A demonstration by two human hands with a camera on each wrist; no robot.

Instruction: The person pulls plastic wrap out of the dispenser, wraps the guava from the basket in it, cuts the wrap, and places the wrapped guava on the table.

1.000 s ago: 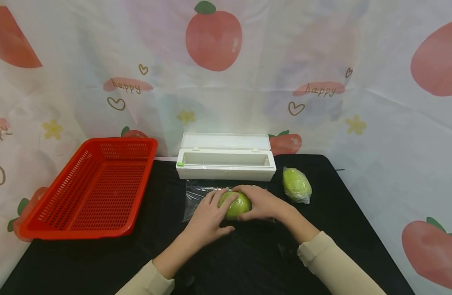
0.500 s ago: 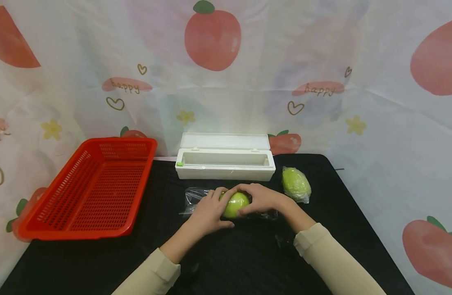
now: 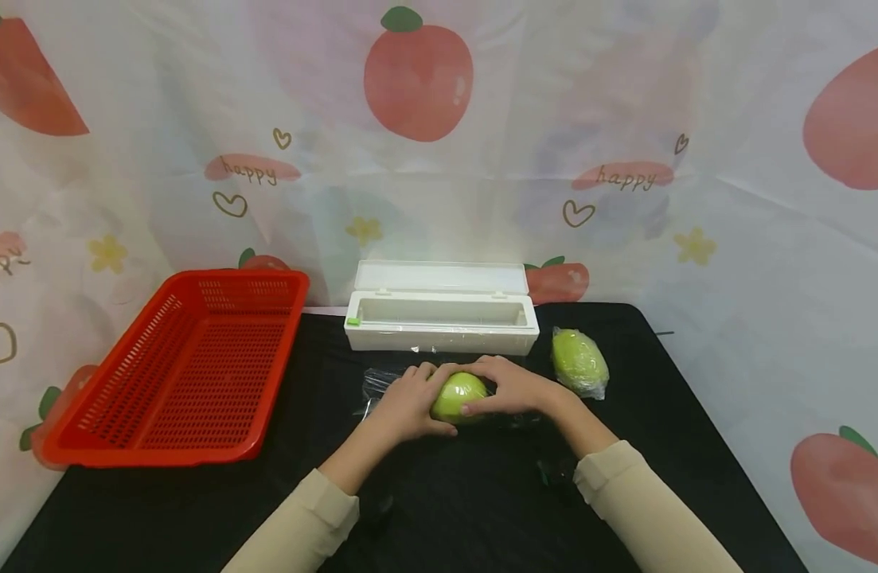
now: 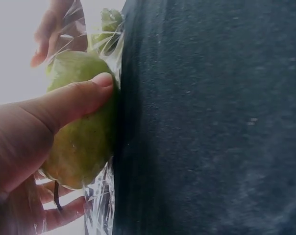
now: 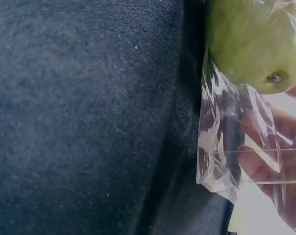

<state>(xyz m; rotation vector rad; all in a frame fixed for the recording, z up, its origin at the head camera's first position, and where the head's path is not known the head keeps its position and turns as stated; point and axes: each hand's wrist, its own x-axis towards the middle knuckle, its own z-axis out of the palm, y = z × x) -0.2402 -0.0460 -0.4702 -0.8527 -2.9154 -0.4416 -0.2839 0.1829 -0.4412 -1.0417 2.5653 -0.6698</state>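
Observation:
A green pear [image 3: 458, 398] lies on its side between both hands, wrapped at least partly in clear plastic film [image 3: 378, 385]. My left hand [image 3: 412, 403] grips its left end; in the left wrist view the thumb presses along the pear [image 4: 86, 147], and the stem points down past the fingers. My right hand [image 3: 516, 387] holds the other end, thumb at the near side and fingers over the far side. From the right wrist view, loose film [image 5: 214, 142] hangs off the pear's blossom end [image 5: 256, 44], with right-hand fingers [image 5: 258, 164] behind it.
Behind the hands stands a long white film dispenser box [image 3: 442, 341] with its lid up. A film-wrapped green fruit [image 3: 579, 362] lies at the right on the black tablecloth [image 3: 474, 509]. At the left is a red slotted basket [image 3: 220, 374]. A printed curtain [image 3: 439, 207] hangs behind.
The film sheet spread behind the pear has been drawn in and shows much smaller. Both hands stay around the pear, the left having shifted slightly forward and its fingers further over the top.

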